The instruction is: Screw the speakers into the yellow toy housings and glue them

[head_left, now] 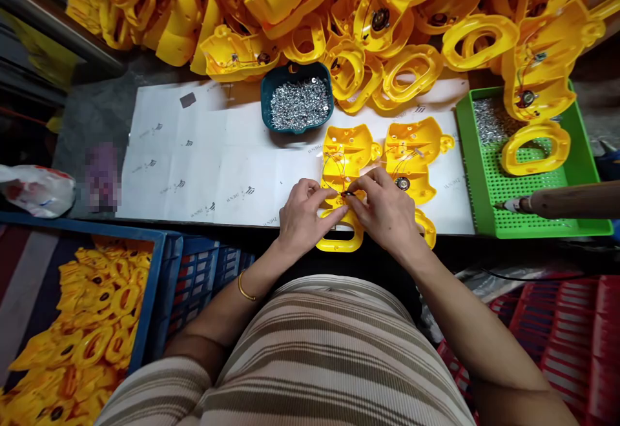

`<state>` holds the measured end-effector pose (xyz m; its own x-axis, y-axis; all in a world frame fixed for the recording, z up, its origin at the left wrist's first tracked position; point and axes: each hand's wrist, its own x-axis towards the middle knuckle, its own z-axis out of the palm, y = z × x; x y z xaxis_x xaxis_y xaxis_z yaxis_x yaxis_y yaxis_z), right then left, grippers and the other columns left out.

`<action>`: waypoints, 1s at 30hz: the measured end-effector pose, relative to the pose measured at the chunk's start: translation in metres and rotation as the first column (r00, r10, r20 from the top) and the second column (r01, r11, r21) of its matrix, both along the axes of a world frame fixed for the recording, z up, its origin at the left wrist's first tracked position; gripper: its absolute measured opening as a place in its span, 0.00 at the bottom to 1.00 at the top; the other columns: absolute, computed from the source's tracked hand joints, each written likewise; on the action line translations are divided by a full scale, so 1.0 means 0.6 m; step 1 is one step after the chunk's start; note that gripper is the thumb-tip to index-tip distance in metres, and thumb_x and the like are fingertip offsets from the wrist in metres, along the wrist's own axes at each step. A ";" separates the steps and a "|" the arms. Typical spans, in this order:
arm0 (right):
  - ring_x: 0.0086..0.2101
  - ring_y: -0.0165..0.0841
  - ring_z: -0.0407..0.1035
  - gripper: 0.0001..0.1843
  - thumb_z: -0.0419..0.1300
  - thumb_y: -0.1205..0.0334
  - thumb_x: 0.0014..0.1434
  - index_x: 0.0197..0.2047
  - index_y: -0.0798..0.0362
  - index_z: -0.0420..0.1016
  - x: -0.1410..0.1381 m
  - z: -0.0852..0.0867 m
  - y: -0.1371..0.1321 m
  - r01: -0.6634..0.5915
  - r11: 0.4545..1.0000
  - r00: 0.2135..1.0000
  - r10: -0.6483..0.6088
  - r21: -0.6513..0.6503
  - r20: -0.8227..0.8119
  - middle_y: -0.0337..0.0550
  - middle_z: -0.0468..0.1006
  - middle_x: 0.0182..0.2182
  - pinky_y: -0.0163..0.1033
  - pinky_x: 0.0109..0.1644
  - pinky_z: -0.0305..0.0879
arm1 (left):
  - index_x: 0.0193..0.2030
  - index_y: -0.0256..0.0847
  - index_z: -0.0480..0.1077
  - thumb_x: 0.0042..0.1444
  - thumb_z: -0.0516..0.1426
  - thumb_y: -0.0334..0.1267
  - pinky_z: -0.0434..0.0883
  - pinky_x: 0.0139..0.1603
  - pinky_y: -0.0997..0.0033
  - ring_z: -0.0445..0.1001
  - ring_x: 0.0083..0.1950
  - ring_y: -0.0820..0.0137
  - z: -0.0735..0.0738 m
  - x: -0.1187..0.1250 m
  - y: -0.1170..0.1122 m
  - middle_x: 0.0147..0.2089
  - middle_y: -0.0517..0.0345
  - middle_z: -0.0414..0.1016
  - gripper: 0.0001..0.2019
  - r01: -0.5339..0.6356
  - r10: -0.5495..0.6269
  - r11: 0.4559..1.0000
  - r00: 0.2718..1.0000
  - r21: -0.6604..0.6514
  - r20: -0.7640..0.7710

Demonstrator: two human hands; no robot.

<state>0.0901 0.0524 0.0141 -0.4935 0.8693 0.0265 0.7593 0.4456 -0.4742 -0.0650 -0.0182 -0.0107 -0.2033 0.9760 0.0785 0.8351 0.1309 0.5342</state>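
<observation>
Two yellow plastic shells lie side by side on the white paper sheet (208, 161). My left hand (301, 218) and my right hand (386, 210) meet over the left shell (345, 148). Their fingertips pinch a small dark part with thin wires (347, 193) against that shell. Its handle loop (339, 240) sticks out below my hands at the table edge. The right shell (413, 145) carries a small round speaker (402, 183) next to my right hand.
A teal bowl of small metal screws (297, 100) stands behind the shells. A green tray (489, 181) at right holds screws, yellow parts and a wooden-handled tool (557, 201). Yellow shells are heaped at the back (339, 6). A blue crate (87, 335) of finished parts sits lower left.
</observation>
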 end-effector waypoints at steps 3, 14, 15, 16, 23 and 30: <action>0.30 0.29 0.71 0.01 0.59 0.66 0.61 0.37 0.52 0.72 0.009 -0.001 -0.008 -0.037 0.999 0.958 0.037 0.006 -0.284 0.43 0.76 0.42 0.36 0.32 0.64 | 0.46 0.44 0.78 0.53 0.66 0.46 0.71 0.53 0.64 0.68 0.53 0.63 0.012 -0.001 0.001 0.53 0.51 0.70 0.15 -0.033 0.028 0.997 0.997 0.069 0.074; 0.38 0.32 0.77 0.05 0.61 0.63 0.60 0.40 0.53 0.73 0.010 0.004 -0.035 -0.116 0.981 0.805 0.002 -0.154 -0.593 0.43 0.81 0.40 0.34 0.37 0.75 | 0.39 0.38 0.79 0.56 0.63 0.43 0.75 0.38 0.72 0.76 0.33 0.72 0.028 -0.007 0.005 0.39 0.55 0.82 0.11 -0.102 0.061 0.995 0.653 0.008 0.755; 0.37 0.32 0.77 0.06 0.61 0.61 0.61 0.41 0.53 0.74 0.010 0.003 -0.035 -0.106 0.970 0.792 -0.051 -0.220 -0.609 0.44 0.81 0.40 0.35 0.37 0.76 | 0.39 0.38 0.79 0.56 0.63 0.43 0.75 0.40 0.72 0.77 0.34 0.72 0.026 -0.007 0.005 0.39 0.54 0.82 0.11 -0.103 0.054 0.995 0.636 0.015 0.770; 0.35 0.32 0.77 0.08 0.61 0.59 0.61 0.43 0.53 0.74 0.011 0.001 -0.034 -0.096 0.957 0.782 -0.098 -0.274 -0.616 0.44 0.81 0.40 0.35 0.38 0.76 | 0.39 0.37 0.80 0.56 0.63 0.42 0.75 0.41 0.73 0.77 0.35 0.72 0.023 -0.007 0.005 0.39 0.54 0.82 0.11 -0.099 0.036 0.995 0.637 0.035 0.770; 0.35 0.32 0.74 0.12 0.62 0.58 0.61 0.46 0.51 0.81 0.015 -0.006 -0.012 -0.124 0.971 0.869 0.007 -0.204 -0.494 0.44 0.79 0.37 0.36 0.39 0.71 | 0.40 0.38 0.80 0.55 0.64 0.42 0.75 0.44 0.73 0.78 0.38 0.71 0.013 -0.010 0.005 0.39 0.53 0.81 0.10 -0.097 0.000 0.992 0.650 0.084 0.760; 0.33 0.33 0.73 0.12 0.59 0.57 0.63 0.45 0.54 0.79 0.024 -0.002 -0.004 -0.081 0.982 0.920 0.007 -0.173 -0.392 0.46 0.77 0.36 0.37 0.36 0.68 | 0.46 0.37 0.79 0.42 0.71 0.38 0.75 0.36 0.76 0.74 0.30 0.77 0.026 -0.030 0.015 0.30 0.61 0.78 0.22 0.011 0.125 0.991 0.334 -0.137 0.934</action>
<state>0.1045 0.0497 0.0130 -0.5141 0.8551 0.0669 0.4807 0.3518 -0.8032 -0.0831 -0.0090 0.0050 -0.1308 0.9457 -0.2975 -0.2235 0.2642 0.9382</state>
